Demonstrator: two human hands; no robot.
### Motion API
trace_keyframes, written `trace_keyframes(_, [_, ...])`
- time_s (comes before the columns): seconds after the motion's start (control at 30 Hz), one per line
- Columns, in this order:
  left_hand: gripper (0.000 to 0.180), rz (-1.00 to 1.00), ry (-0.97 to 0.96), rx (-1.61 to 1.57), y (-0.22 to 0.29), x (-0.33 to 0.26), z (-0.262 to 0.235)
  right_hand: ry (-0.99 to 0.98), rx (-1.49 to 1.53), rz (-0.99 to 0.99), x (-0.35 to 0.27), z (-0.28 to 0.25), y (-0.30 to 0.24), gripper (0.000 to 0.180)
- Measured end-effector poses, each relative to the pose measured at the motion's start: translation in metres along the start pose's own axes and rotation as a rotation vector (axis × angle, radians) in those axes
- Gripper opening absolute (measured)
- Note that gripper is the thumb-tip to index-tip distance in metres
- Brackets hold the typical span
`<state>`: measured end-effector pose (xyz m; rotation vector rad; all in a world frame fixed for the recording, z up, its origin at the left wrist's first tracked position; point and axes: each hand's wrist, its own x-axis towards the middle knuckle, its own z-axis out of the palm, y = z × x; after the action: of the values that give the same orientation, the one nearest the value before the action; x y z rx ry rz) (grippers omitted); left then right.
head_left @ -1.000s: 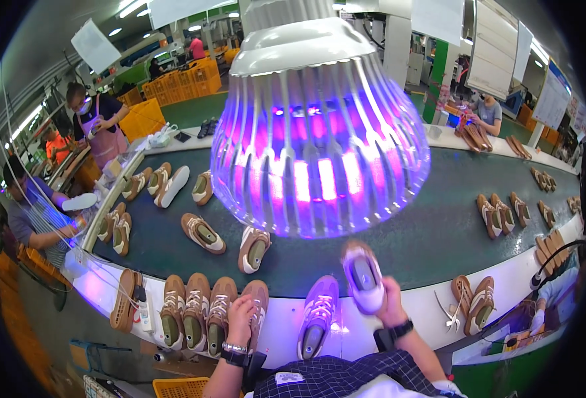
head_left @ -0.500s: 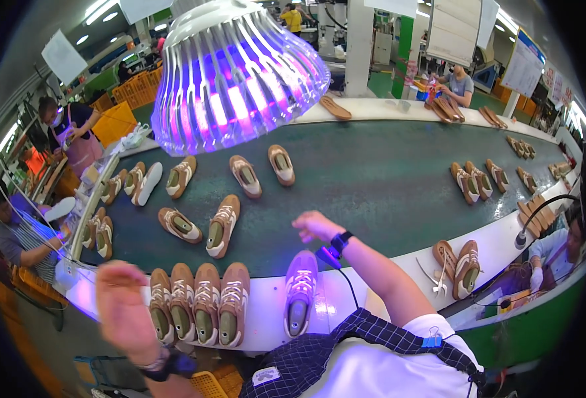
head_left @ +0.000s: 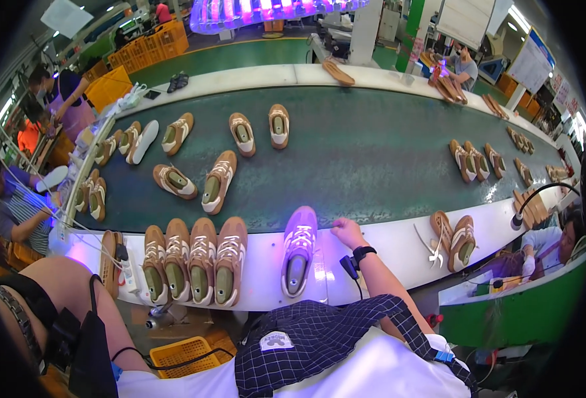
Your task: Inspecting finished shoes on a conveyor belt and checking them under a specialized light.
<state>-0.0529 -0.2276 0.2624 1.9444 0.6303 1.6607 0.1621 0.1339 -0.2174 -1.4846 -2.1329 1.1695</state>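
Four shoes (head_left: 200, 257) stand left of one shoe (head_left: 299, 251), before the belt (head_left: 352, 152).

We see small print on the white label (head_left: 277, 341) of our checked apron (head_left: 346, 331) and unreadable print on the notice board (head_left: 530, 65).

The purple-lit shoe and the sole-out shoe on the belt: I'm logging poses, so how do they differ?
The purple-lit shoe stands upright on the white ledge; the sole-out shoe is tipped sideways on the green belt. The purple-lit shoe shows laces and opening; the sole-out shoe mainly its pale sole. Neither is held.
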Motion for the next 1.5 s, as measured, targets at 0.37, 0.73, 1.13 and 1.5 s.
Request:
trace_keyframes(0.37, [0.053, -0.273, -0.18, -0.166, -0.057, 0.002, 0.0, 0.12, -0.309, -0.068, 0.0, 0.035, -0.014, 0.043])
trace_keyframes(0.73, [0.059, -0.369, -0.313, -0.259, -0.08, -0.001, -0.003, 0.318, -0.082, -0.275, -0.034, 0.079, -0.022, 0.033])
trace_keyframes(1.13, [0.066, -0.388, -0.46, -0.283, -0.086, 0.006, -0.003, 0.301, -0.185, -0.284, -0.051, 0.09, -0.012, 0.055])
trace_keyframes(1.5, [0.072, -0.297, -0.637, -0.218, -0.057, 0.031, -0.019, 0.39, -0.214, -0.342, -0.052, 0.098, -0.011, 0.05])
